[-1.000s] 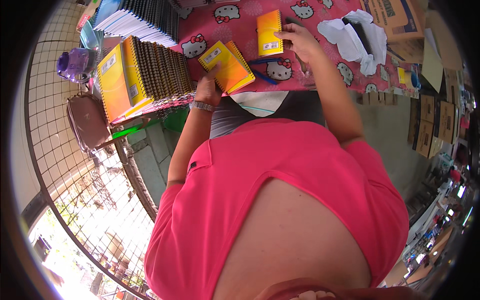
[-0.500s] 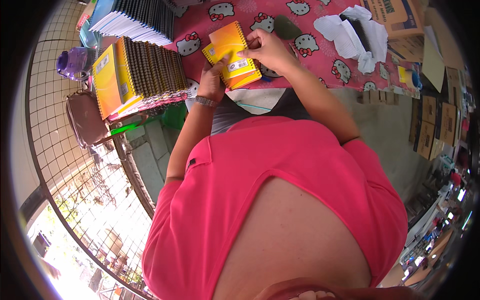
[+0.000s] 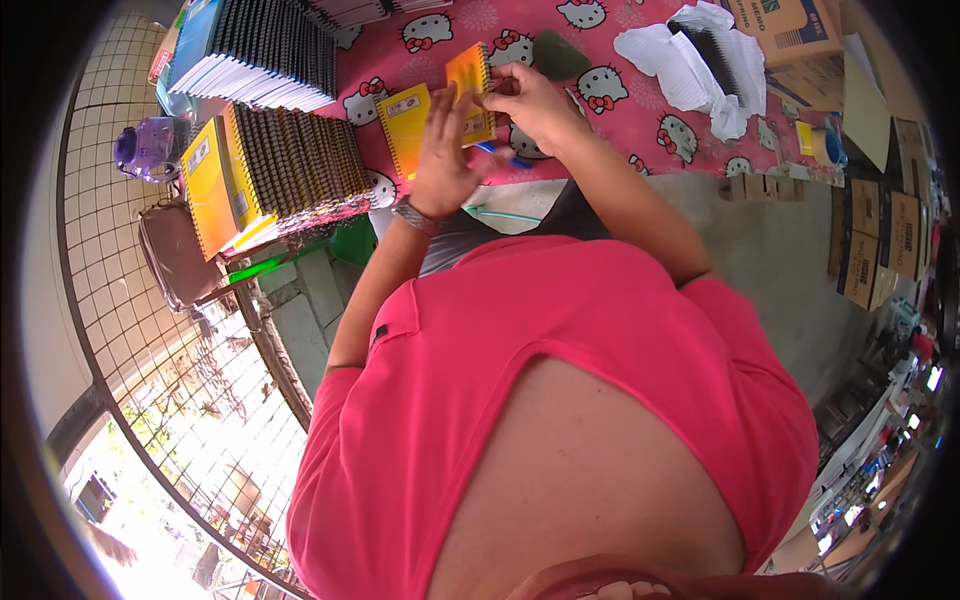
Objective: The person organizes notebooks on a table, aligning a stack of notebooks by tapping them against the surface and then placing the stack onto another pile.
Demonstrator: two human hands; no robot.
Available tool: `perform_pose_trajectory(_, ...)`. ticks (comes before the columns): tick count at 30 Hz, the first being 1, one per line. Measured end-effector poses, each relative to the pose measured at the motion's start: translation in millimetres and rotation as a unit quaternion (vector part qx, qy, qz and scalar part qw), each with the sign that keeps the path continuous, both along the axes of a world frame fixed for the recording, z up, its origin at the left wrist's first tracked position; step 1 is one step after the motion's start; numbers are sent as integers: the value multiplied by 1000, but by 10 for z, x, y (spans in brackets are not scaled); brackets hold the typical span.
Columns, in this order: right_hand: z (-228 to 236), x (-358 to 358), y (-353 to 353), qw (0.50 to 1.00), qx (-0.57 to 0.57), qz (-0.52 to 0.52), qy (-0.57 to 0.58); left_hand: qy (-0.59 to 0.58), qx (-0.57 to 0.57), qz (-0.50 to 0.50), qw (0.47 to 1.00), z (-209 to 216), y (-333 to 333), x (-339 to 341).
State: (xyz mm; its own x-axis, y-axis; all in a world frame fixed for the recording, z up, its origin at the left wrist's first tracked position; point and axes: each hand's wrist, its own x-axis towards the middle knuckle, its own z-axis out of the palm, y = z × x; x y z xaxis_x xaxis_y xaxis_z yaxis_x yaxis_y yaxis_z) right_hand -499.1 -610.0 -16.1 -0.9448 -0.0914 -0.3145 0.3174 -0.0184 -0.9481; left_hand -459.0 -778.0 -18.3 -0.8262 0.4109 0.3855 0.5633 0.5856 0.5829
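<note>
A small yellow-orange spiral notebook (image 3: 468,70) is pinched at its coil edge by my right hand (image 3: 540,108), thumb and fingers closed on it. My left hand (image 3: 440,170) is open, with its fingers stretched out flat over the notebook's left side and hiding part of it. Just left of those fingers, a second yellow spiral notebook (image 3: 403,115) with a white label lies on the pink tablecloth, its coil facing left. Below the held notebook a blue pen-like item (image 3: 510,156) shows partly.
Stacked yellow notebooks (image 3: 295,165) stand at the left, with blue-covered notebooks (image 3: 270,55) behind. A purple bottle (image 3: 150,148) and brown bag (image 3: 175,250) are farther left. Beyond my right hand lies a dark oval piece (image 3: 560,56); crumpled white paper (image 3: 650,50) and a cardboard box (image 3: 785,35) sit right.
The two notebooks, earlier overlapping in both hands, are now apart. One lies at the left and my left hand has let go, its fingers straightened. My right hand still holds the other.
</note>
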Motion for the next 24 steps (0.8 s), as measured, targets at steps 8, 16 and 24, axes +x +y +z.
perform_pose_trajectory(8, 228, 163, 307, 972, 29, 232, 26, -75, 107, 67, 989, 150, -134, -250)
perform_pose_trajectory(16, 338, 33, 213, 942, 165, 250, 151, -339, 377, 69, 859, 128, -276, -143)
perform_pose_trajectory(24, 343, -31, 72, 921, 189, 283, 192, -412, 387, 66, 822, 98, -484, -14)
